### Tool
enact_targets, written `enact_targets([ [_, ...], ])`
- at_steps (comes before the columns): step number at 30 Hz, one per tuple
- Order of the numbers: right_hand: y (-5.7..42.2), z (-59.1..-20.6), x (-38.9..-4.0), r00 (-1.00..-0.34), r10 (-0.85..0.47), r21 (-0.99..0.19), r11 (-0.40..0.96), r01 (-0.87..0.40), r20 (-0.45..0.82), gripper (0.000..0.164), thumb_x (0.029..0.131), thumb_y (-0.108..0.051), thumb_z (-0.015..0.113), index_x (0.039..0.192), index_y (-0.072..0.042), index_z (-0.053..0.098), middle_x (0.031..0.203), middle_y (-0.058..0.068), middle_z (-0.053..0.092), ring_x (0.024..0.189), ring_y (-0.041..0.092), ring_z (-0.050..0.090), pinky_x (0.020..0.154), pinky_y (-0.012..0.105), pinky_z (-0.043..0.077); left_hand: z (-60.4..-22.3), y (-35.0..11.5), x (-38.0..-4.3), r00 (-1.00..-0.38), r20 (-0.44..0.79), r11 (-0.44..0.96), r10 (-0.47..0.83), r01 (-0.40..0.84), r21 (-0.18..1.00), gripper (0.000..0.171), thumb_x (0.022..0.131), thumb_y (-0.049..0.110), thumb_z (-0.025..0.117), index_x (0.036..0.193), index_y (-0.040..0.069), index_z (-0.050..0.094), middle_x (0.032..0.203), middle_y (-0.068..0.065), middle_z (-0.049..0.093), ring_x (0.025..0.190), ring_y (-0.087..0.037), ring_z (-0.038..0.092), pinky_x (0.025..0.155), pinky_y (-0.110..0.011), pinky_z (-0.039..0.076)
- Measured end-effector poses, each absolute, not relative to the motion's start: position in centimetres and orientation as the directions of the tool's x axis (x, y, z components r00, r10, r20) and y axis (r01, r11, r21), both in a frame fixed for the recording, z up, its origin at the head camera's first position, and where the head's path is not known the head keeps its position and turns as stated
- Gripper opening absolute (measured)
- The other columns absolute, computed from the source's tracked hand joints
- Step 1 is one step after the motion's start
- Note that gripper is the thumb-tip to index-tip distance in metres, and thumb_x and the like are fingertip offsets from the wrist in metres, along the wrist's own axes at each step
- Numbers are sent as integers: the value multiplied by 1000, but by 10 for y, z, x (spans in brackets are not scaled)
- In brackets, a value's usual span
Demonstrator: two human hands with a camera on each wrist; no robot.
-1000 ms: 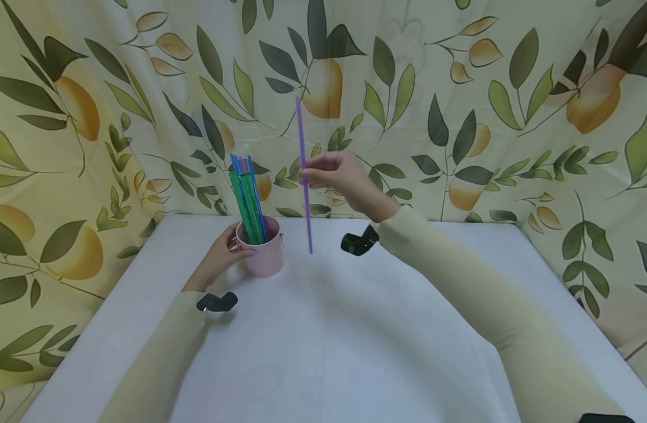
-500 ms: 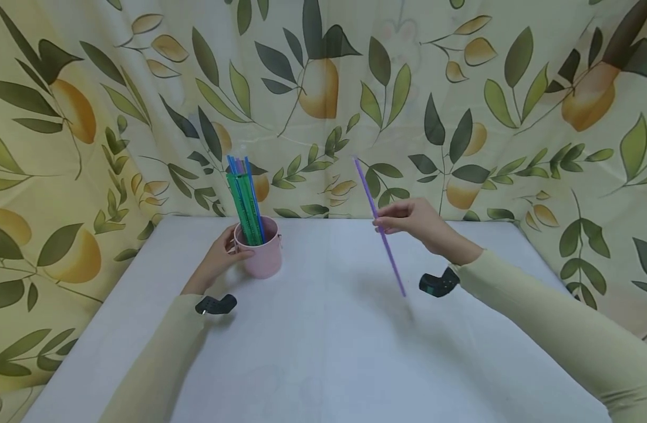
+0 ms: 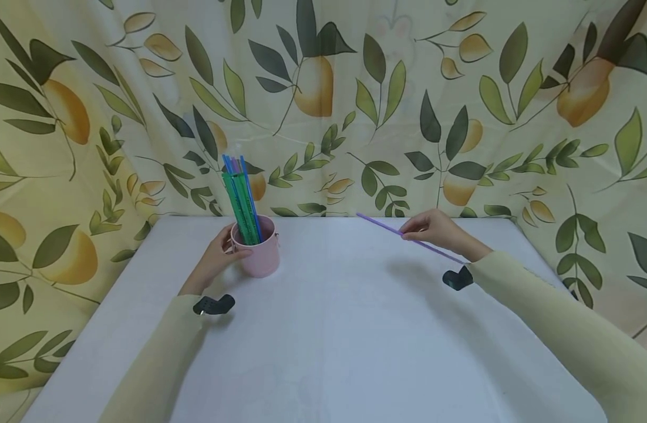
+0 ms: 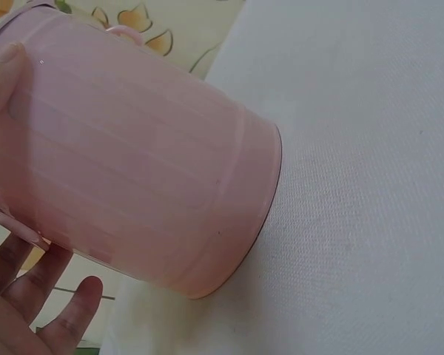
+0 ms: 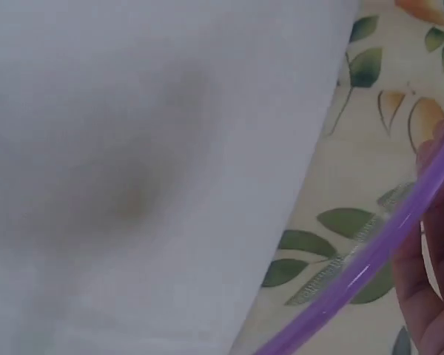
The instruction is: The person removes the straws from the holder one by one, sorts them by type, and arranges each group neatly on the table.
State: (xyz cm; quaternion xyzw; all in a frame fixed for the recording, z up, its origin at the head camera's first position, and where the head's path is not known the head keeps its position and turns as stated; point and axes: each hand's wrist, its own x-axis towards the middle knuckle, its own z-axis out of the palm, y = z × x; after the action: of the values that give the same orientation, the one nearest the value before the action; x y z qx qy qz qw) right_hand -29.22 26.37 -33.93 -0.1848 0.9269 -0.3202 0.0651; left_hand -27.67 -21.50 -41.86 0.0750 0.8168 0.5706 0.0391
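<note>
At the left of the table, a small pink bucket (image 3: 260, 261) stands upright with several green, blue and purple sticks (image 3: 242, 202) leaning in it. My left hand (image 3: 211, 261) grips its left side, thumb on the near wall and fingers round behind. The left wrist view shows the bucket wall (image 4: 133, 148) close up, with the thumb (image 4: 4, 78) on it. To the right, above the table, my right hand (image 3: 437, 229) pinches a thin purple straw (image 3: 378, 224) between thumb and fingertips. The straw lies slanted, its left end higher. In the right wrist view the shiny straw (image 5: 370, 259) crosses before the fingers.
A white cloth covers the table (image 3: 313, 329). Behind it hangs a curtain (image 3: 323, 147) printed with leaves and fruit, close to the far edge. Dark wrist devices sit on the left wrist (image 3: 214, 304) and right wrist (image 3: 458, 278).
My right hand has carried the purple straw rightward and down, away from the bucket. The straw has tipped from upright to nearly flat. My left hand has stayed on the bucket.
</note>
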Motion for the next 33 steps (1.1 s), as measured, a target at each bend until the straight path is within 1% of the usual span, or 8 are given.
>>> enact_targets([
  [3, 268, -357, -309, -925, -380, -633, 720, -285, -15, 20, 84, -11, 69, 101, -1, 72, 99, 15, 71, 82, 17, 62, 68, 18, 52, -420, -216, -277, -987, 20, 343, 162, 75, 936, 80, 86, 18, 69, 149, 13, 21, 156, -14, 22, 144, -36, 18, 118, -53, 19],
  [9, 276, -396, -335, -929, -360, -690, 695, -203, -89, 21, 83, -15, 71, 102, -6, 73, 101, 9, 72, 92, 18, 59, 78, 24, 48, -424, -218, -278, -988, -2, 350, 152, 52, 935, 81, 85, 20, 69, 149, 13, 21, 156, -14, 22, 143, -37, 19, 116, -53, 22],
  [14, 275, -416, -348, -916, -394, -678, 694, -243, -74, 17, 80, -13, 73, 96, -7, 75, 97, 9, 73, 86, 15, 62, 75, 24, 49, -425, -218, -278, -988, 0, 345, 154, 53, 937, 81, 85, 20, 69, 150, 13, 20, 156, -14, 22, 143, -38, 19, 117, -54, 21],
  [17, 274, -424, -354, -915, -397, -670, 698, -252, -70, 15, 79, -11, 74, 93, -7, 75, 94, 8, 73, 82, 9, 62, 73, 20, 48, -425, -217, -279, -988, 6, 335, 153, 57, 940, 80, 86, 19, 69, 150, 14, 21, 155, -14, 23, 143, -37, 20, 117, -53, 23],
  [19, 273, -427, -357, -910, -409, -678, 689, -256, -72, 15, 79, -10, 74, 93, -5, 75, 92, 8, 73, 79, 6, 61, 72, 19, 48, -425, -217, -279, -988, 5, 332, 153, 56, 942, 80, 86, 19, 69, 150, 14, 20, 155, -13, 23, 143, -37, 21, 116, -52, 24],
  [25, 272, -435, -362, -899, -435, -707, 653, -272, -56, 20, 76, -13, 77, 92, -1, 74, 88, 12, 73, 73, 4, 60, 67, 18, 47, -425, -216, -280, -990, 0, 343, 140, 48, 938, 80, 86, 19, 69, 149, 14, 21, 156, -13, 23, 143, -36, 21, 116, -52, 25],
  [30, 277, -441, -365, -889, -457, -747, 592, -303, -2, 20, 72, -21, 81, 87, -9, 75, 82, 0, 73, 72, 2, 57, 64, 16, 44, -424, -215, -281, -990, 7, 342, 141, 55, 938, 80, 85, 19, 69, 149, 14, 21, 155, -13, 23, 143, -36, 21, 116, -52, 25],
  [33, 277, -443, -367, -896, -445, -747, 598, -290, -8, 20, 72, -21, 81, 87, -9, 75, 81, -1, 73, 71, 1, 59, 65, 15, 44, -422, -214, -280, -989, 3, 336, 149, 53, 940, 80, 86, 18, 69, 150, 14, 20, 156, -13, 22, 143, -37, 19, 117, -54, 22],
])
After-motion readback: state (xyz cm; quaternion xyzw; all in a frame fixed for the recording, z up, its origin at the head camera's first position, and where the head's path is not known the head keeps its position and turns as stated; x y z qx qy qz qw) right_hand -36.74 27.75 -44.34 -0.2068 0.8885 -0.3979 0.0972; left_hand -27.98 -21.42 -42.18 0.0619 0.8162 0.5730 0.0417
